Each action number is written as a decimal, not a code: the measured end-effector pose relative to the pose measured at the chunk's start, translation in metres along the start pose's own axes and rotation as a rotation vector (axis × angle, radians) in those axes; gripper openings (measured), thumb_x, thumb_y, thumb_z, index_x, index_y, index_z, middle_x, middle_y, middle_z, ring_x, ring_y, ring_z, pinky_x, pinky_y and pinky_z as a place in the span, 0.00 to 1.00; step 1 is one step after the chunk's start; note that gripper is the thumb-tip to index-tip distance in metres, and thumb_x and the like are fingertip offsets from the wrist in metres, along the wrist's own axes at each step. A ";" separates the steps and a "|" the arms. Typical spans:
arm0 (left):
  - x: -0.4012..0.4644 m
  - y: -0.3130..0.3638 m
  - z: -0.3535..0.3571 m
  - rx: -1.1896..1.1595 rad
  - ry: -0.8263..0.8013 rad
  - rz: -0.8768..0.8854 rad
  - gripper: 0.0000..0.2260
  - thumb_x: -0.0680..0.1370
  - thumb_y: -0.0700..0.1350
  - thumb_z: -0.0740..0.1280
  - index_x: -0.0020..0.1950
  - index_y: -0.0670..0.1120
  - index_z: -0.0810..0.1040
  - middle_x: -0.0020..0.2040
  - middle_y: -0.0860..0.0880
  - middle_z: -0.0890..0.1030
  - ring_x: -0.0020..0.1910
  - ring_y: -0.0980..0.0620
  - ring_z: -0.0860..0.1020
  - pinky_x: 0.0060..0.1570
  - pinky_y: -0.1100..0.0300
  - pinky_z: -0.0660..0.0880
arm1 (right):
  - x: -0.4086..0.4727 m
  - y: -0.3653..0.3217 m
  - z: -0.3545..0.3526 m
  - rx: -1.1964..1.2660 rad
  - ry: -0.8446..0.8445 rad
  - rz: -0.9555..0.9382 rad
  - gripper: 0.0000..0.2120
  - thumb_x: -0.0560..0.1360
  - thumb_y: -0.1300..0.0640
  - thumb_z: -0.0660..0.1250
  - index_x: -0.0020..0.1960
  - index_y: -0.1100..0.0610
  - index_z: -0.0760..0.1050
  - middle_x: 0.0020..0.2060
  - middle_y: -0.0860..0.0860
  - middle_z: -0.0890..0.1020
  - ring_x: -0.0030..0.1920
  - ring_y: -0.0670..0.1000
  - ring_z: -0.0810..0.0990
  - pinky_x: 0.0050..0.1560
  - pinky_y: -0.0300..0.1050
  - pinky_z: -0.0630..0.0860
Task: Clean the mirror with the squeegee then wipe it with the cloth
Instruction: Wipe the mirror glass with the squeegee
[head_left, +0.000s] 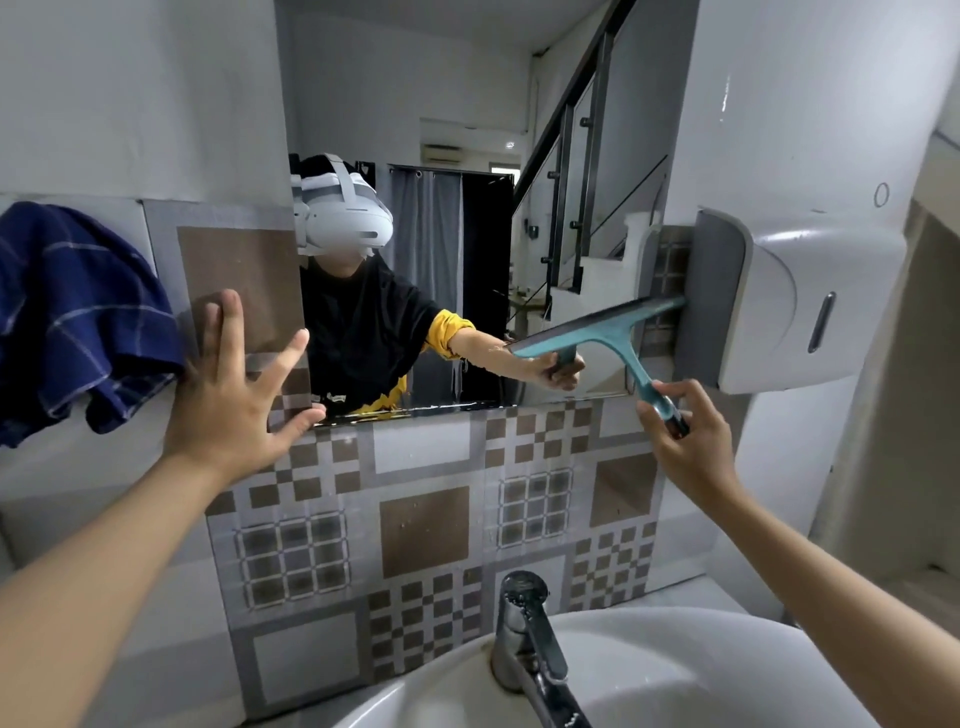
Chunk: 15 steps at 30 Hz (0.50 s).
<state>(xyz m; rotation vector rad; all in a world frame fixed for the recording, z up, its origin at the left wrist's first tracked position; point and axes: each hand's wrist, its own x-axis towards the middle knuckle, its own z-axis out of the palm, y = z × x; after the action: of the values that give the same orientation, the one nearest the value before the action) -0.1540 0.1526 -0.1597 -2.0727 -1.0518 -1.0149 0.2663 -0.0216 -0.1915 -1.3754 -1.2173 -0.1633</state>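
The mirror (467, 104) hangs on the wall above patterned tiles. My right hand (691, 441) grips the handle of a teal squeegee (602, 332), whose blade lies tilted against the mirror's lower right part, close to its right edge. My left hand (234, 395) is spread open with fingers apart, resting on the tiles at the mirror's lower left corner. A dark blue checked cloth (72, 312) hangs on the wall at the far left, just beside my left hand. The mirror reflects a person in a headset and the squeegee.
A white dispenser (810, 301) is fixed to the wall right of the mirror, close to the squeegee blade's end. Below, a chrome tap (524, 639) rises over a white sink (675, 670). Patterned wall tiles (426, 519) fill the space between mirror and sink.
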 end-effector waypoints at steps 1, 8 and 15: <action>0.000 0.000 0.001 -0.003 0.003 0.001 0.36 0.70 0.67 0.54 0.74 0.50 0.62 0.76 0.34 0.43 0.75 0.38 0.39 0.63 0.28 0.59 | -0.005 -0.001 0.003 0.015 0.005 0.035 0.07 0.76 0.58 0.69 0.52 0.56 0.72 0.27 0.53 0.73 0.22 0.45 0.66 0.22 0.31 0.60; 0.001 0.000 0.000 -0.023 0.003 -0.006 0.36 0.70 0.67 0.55 0.74 0.51 0.62 0.76 0.34 0.43 0.75 0.36 0.42 0.61 0.27 0.61 | -0.027 -0.026 0.042 0.144 0.074 0.240 0.08 0.78 0.53 0.65 0.54 0.53 0.68 0.30 0.52 0.73 0.24 0.46 0.69 0.22 0.36 0.66; 0.000 -0.002 0.001 -0.041 0.015 -0.006 0.36 0.70 0.67 0.55 0.74 0.51 0.61 0.76 0.35 0.42 0.75 0.38 0.39 0.65 0.29 0.57 | -0.044 -0.055 0.077 0.295 0.177 0.420 0.08 0.79 0.50 0.62 0.55 0.52 0.66 0.31 0.51 0.73 0.27 0.47 0.68 0.28 0.43 0.68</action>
<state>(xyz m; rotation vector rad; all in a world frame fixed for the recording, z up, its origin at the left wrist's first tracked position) -0.1551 0.1549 -0.1598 -2.0922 -1.0380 -1.0616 0.1659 0.0002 -0.2075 -1.2944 -0.7505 0.1805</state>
